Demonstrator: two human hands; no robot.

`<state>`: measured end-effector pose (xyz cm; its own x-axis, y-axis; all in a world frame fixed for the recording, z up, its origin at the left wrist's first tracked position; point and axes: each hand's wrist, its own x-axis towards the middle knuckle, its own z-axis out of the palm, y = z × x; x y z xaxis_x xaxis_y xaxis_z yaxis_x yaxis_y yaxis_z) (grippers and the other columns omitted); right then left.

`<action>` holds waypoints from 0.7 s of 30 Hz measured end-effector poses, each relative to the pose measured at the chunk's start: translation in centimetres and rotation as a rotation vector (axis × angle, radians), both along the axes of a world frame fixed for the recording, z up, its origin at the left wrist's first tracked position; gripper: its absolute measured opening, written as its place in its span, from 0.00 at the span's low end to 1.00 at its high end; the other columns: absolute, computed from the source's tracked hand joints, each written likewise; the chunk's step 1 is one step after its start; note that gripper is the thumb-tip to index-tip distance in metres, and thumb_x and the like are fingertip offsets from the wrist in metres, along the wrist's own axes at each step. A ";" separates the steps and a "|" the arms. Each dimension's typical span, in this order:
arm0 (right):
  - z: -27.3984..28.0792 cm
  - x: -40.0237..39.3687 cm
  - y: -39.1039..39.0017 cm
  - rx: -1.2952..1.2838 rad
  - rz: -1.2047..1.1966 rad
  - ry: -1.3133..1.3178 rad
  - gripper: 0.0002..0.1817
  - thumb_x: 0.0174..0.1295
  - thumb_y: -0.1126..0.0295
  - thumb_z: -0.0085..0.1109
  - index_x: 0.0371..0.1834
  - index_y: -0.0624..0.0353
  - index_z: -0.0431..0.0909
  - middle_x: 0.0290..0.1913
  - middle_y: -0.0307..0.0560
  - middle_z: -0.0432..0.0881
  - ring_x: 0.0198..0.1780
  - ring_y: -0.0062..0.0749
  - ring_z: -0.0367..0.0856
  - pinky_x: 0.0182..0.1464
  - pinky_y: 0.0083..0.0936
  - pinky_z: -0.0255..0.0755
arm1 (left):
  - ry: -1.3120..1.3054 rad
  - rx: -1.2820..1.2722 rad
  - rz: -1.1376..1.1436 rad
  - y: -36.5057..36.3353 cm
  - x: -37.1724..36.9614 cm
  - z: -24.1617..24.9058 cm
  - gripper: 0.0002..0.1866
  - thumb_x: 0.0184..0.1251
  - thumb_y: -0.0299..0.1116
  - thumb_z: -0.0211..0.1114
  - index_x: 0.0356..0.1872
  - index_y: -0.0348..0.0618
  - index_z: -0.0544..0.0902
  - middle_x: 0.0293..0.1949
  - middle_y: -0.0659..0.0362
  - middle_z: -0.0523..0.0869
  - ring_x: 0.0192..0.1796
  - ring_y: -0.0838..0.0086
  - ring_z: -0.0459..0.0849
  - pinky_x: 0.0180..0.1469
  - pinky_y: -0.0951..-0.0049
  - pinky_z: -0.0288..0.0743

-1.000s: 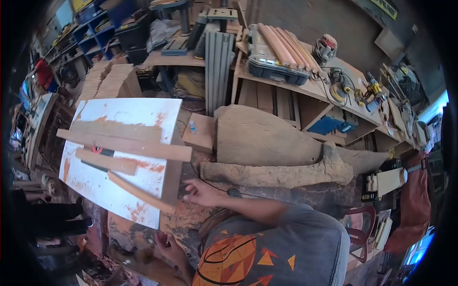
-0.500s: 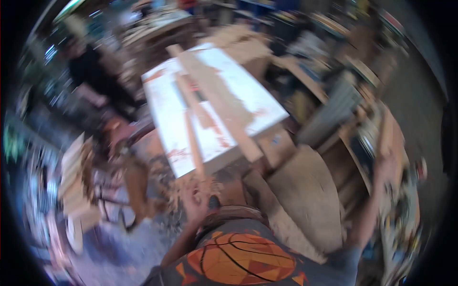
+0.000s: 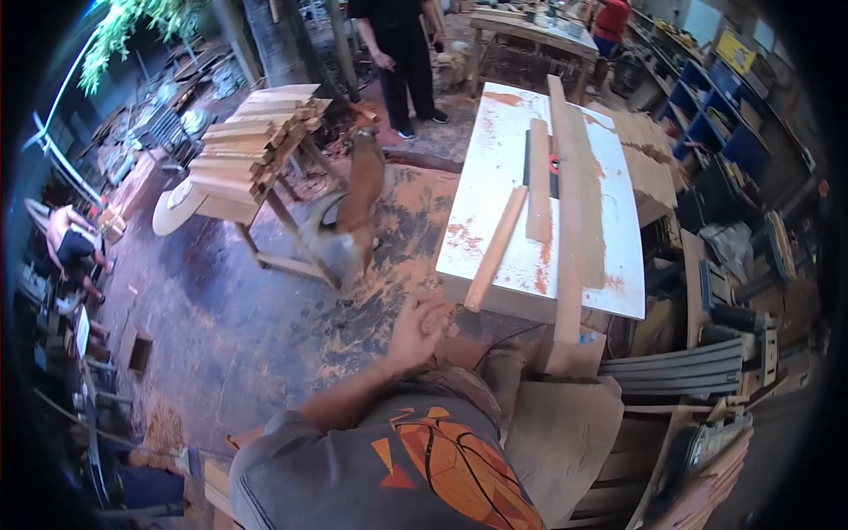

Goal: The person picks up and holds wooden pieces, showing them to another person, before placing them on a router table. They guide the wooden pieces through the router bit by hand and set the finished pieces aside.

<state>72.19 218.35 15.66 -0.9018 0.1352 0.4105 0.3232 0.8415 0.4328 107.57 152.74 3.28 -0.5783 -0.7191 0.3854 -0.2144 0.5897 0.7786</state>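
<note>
My left hand (image 3: 420, 333) is in front of my shirt, near the corner of a white-topped saw table (image 3: 605, 238). Its fingers are loosely apart, with nothing seen in them. A narrow wooden stick (image 3: 497, 252) lies slanted on the table, its near end overhanging the edge just beyond that hand. Beside it lie a short wooden strip (image 3: 538, 181) and a long board (image 3: 571, 212) that reaches past the front edge. At the lower right, my right hand (image 3: 693, 505) is against a wooden strip (image 3: 731, 455) and seems closed on it; its fingers are partly hidden.
A dog (image 3: 364, 199) stands on the dusty floor beside a stand with stacked wood pieces (image 3: 256, 146). A person in dark clothes (image 3: 399, 57) stands beyond. Another person (image 3: 69, 234) bends over at far left. Blue shelves (image 3: 707, 110) and stacked timber line the right side.
My view has swung left, bringing the dog, wood stack and floor into clearer sight. The table and my right hand now appear farther right and lower. The pieces on the table look unmoved.
</note>
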 end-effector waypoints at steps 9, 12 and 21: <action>-5.0 5.7 -15.3 -0.582 0.652 0.151 0.23 0.71 0.63 0.65 0.63 0.67 0.78 0.56 0.62 0.85 0.57 0.57 0.84 0.59 0.41 0.78 | 0.307 0.471 0.656 -16.0 8.0 1.0 0.22 0.74 0.38 0.67 0.63 0.37 0.81 0.42 0.58 0.86 0.38 0.75 0.84 0.43 0.71 0.79; -7.1 10.5 -28.4 -1.115 0.766 0.077 0.17 0.69 0.74 0.63 0.60 0.65 0.81 0.45 0.50 0.86 0.45 0.34 0.84 0.50 0.32 0.80 | 0.547 0.616 0.646 -22.1 11.3 -2.1 0.24 0.73 0.35 0.66 0.67 0.38 0.76 0.44 0.59 0.86 0.39 0.77 0.83 0.42 0.73 0.77; -12.4 18.6 -58.4 -1.060 0.907 -0.429 0.36 0.65 0.52 0.68 0.70 0.65 0.72 0.59 0.64 0.81 0.59 0.57 0.83 0.57 0.47 0.79 | 0.693 0.628 0.656 -33.8 14.8 -2.3 0.24 0.76 0.38 0.66 0.67 0.41 0.74 0.50 0.60 0.84 0.50 0.73 0.83 0.50 0.67 0.78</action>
<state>90.76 159.92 3.21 -0.8653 -0.4732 0.1653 -0.4728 0.6611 -0.5826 122.33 118.98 0.97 0.1769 -0.9824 -0.0596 0.2530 -0.0131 0.9674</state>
